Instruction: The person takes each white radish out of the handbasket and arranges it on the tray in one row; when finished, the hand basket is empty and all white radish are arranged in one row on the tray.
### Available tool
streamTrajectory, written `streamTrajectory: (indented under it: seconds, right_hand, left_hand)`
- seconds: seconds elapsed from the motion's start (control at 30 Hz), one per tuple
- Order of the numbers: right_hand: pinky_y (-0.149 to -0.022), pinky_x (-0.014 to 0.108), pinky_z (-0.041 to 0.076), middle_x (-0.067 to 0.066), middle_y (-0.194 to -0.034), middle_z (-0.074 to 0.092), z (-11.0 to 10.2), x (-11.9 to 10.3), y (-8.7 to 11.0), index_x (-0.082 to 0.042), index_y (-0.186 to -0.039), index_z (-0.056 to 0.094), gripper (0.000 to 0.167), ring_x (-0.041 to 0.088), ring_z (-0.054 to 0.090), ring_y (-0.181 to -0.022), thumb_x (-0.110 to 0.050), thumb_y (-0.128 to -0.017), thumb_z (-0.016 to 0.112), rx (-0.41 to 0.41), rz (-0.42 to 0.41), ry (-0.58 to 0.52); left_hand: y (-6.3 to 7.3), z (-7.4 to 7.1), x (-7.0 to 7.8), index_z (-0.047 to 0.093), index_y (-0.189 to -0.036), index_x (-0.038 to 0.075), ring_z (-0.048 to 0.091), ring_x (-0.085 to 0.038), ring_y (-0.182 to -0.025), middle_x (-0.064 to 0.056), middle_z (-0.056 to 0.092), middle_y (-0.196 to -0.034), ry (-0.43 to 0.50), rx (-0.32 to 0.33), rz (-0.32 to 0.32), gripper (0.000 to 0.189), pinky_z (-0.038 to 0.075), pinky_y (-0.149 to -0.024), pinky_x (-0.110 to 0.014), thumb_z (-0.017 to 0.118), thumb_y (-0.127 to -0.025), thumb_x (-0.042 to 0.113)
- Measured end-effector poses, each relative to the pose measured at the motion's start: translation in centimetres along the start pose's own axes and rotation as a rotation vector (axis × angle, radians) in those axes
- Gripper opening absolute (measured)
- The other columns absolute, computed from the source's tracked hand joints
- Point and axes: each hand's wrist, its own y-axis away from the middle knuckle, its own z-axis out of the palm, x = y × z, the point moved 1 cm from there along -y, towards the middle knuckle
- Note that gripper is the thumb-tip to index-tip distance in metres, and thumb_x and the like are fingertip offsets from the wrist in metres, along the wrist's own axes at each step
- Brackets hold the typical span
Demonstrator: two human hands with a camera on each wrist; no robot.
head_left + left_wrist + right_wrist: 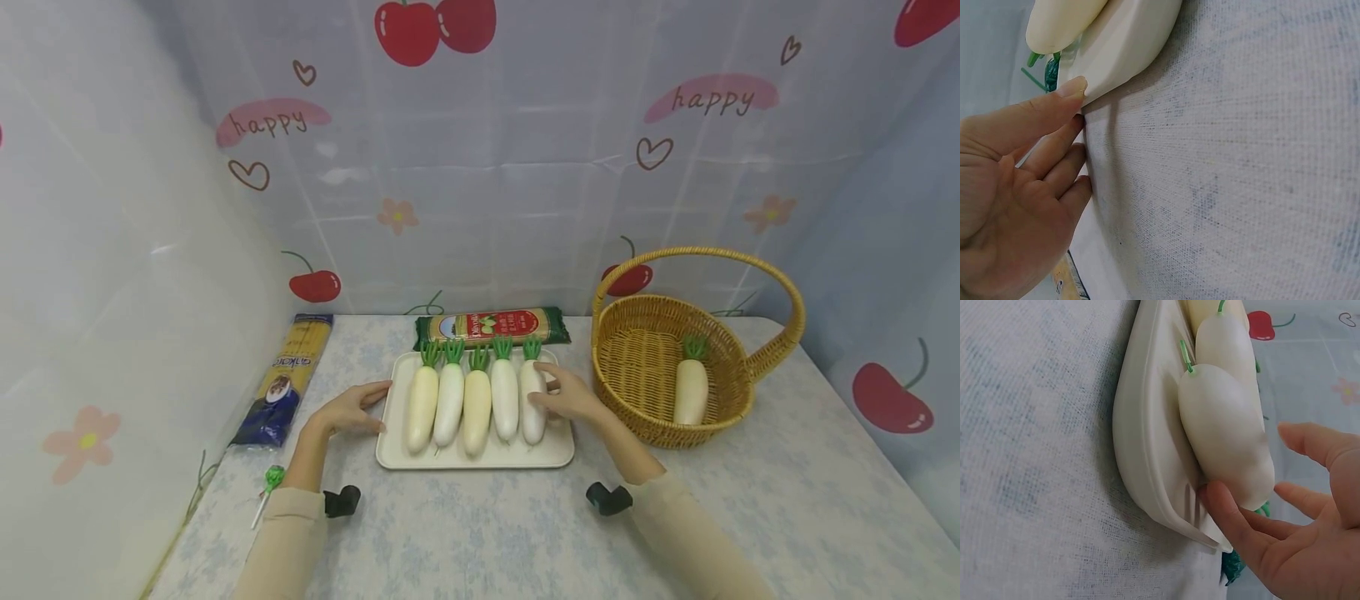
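Note:
Several white radishes (477, 412) with green tops lie side by side on a cream tray (551, 457). My left hand (348, 408) is at the tray's left edge; in the left wrist view its thumb (1072, 87) touches the rim and the other fingers are extended below it. My right hand (570, 393) is at the rightmost radish (533, 408). In the right wrist view its fingers are spread beside that radish (1225, 425), one fingertip (1219, 497) against its side, with a gap between the radish and another raised finger.
A wicker basket (630, 367) with a tall handle stands at the right, one radish (691, 392) inside. Behind the tray lies a green-ended pasta packet (491, 327). A blue and yellow pasta packet (285, 383) and a green lollipop (273, 477) lie at the left.

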Motion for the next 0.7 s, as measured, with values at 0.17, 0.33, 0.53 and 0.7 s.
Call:
streamTrajectory:
  seconds: [0.17,0.33,0.53,0.7]
  right_hand:
    - [-0.062,0.035,0.057,0.035,-0.117,0.055,0.19,0.29,-0.11,0.001,-0.145,0.029,0.071,0.034,0.065,-0.088,-0.015,-0.086,0.066,0.023,0.012,0.023]
    - [-0.060,0.034,0.056,0.034,-0.119,0.054,0.49,0.28,-0.03,0.000,-0.146,0.028,0.075,0.034,0.063,-0.091,-0.016,-0.085,0.068,0.040,0.029,0.038]
    - [-0.065,0.036,0.055,0.030,-0.117,0.053,0.52,0.02,0.03,0.001,-0.144,0.031,0.072,0.033,0.060,-0.091,-0.015,-0.084,0.068,0.046,0.050,0.049]
    - [-0.074,0.039,0.053,0.027,-0.111,0.056,0.51,0.41,-0.19,0.002,-0.143,0.033,0.070,0.033,0.061,-0.094,-0.018,-0.085,0.067,0.058,0.071,0.043]
  left_hand:
    - [0.04,-0.08,-0.12,0.024,-0.146,-0.006,0.021,-0.040,-0.139,-0.026,0.024,-0.149,-0.007,0.001,-0.001,0.090,0.024,-0.110,-0.053,0.074,-0.071,-0.005]
    - [0.03,-0.06,-0.20,0.024,-0.146,-0.006,0.020,-0.040,-0.139,-0.026,0.025,-0.148,-0.007,0.003,0.000,0.090,0.021,-0.110,-0.054,0.074,-0.071,-0.005]
    - [0.04,0.03,-0.11,0.025,-0.146,-0.006,0.020,-0.040,-0.139,-0.026,0.025,-0.148,0.000,0.005,-0.007,0.090,0.023,-0.110,-0.053,0.074,-0.071,-0.006]
    - [0.05,0.05,0.05,0.024,-0.146,-0.006,0.020,-0.040,-0.138,-0.026,0.025,-0.148,0.001,0.006,-0.009,0.090,0.024,-0.109,-0.053,0.074,-0.071,-0.006]
